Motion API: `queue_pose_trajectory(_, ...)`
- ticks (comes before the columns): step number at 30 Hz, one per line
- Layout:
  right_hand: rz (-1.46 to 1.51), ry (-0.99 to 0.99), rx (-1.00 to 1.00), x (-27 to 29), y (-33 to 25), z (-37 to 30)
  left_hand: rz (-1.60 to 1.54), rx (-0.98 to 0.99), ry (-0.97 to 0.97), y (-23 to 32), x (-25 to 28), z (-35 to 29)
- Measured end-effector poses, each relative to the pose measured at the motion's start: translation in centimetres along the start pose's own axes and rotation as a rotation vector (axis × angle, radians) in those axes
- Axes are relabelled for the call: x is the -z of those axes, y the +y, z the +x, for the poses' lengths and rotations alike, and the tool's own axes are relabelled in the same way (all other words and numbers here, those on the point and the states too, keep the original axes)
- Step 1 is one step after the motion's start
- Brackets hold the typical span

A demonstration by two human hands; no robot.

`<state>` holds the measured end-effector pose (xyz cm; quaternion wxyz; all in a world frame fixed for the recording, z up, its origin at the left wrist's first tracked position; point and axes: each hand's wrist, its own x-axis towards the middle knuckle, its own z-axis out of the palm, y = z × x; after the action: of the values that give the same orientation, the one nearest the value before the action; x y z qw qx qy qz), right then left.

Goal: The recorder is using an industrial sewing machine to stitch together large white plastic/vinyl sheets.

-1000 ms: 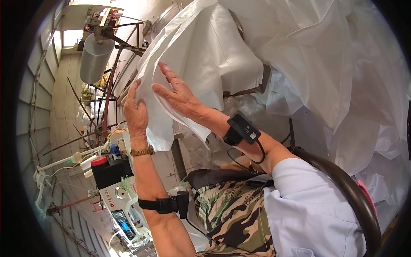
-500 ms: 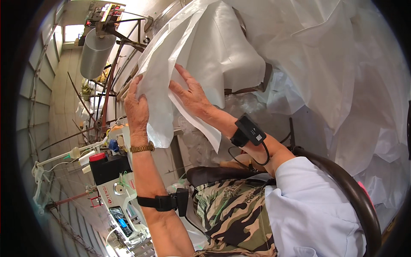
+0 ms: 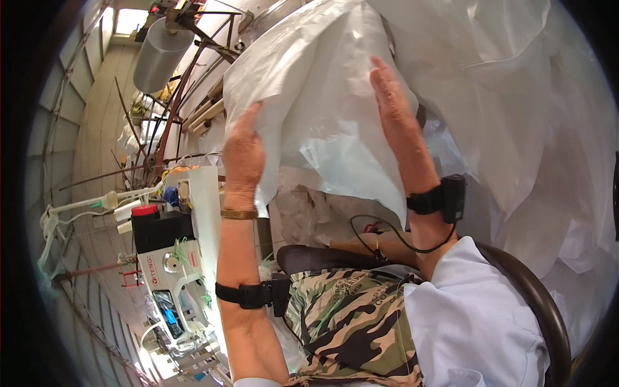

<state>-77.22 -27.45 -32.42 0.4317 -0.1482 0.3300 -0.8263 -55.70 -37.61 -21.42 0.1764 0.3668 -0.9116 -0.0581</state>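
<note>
A large white plastic sheet [image 3: 329, 97] hangs in folds in front of me, its lower edge falling above my lap. At its left side is my left hand [image 3: 245, 153], forefinger stretched along the material and thumb hidden. My right hand [image 3: 396, 106] lies against the sheet's right side, fingers straight and flat, with its thumb out of sight. The sheet spans the room between both hands. Neither hand visibly closes round it. A gold-coloured watch band [image 3: 238, 214] circles my left wrist, and black strapped devices sit on both forearms.
More white sheeting [image 3: 503, 116] drapes down the right side. A sewing machine [image 3: 171, 277] with a black motor housing stands at the left. Behind it are a metal frame [image 3: 177, 103] and a large pale roll [image 3: 162, 57]. A dark curved bar [image 3: 535, 297] bends round my right side.
My right hand has moved right and up, away from the left hand. My left hand shifted slightly right. The sheet's folded flap has opened out and spread wider between them.
</note>
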Motion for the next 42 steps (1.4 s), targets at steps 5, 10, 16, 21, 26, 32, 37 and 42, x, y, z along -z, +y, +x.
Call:
queue_pose_trajectory(5, -0.607, 0.204, 0.349, 0.7, -2.0, -0.6, 0.214, -0.206, -0.122, 4.2, -3.5, -3.2)
queue_pose_trajectory(10, -0.700, -0.017, 0.467, -1.3, -0.8, -1.0, 0.050, -0.192, -0.362, 8.4, -5.3, -7.3)
queue_pose_trajectory(16, -1.153, -0.480, 0.613, -5.6, 6.3, -0.9, -0.094, -0.180, -0.509, 8.0, -0.7, -11.4)
queue_pose_trajectory(21, -1.952, -0.551, 0.677, -0.5, 16.2, 2.7, -0.173, 0.157, -0.401, 4.5, 4.8, -19.2)
queue_pose_trajectory(26, -1.927, -0.580, 0.620, 2.4, 17.4, 6.8, -0.193, 0.536, -0.189, 3.7, 8.1, -32.5)
queue_pose_trajectory(32, -2.030, -0.624, 0.579, 4.0, 17.9, 10.1, -0.202, 0.827, 0.037, 8.3, 11.2, -41.4)
queue_pose_trajectory(37, -2.084, -0.505, 0.241, -2.4, 15.4, 5.1, -0.159, 1.071, 0.390, 12.1, 12.4, -50.1)
queue_pose_trajectory(42, -1.179, -1.055, 0.236, -12.1, 18.5, -11.6, -0.311, 1.283, 0.823, 13.9, 9.6, -56.1)
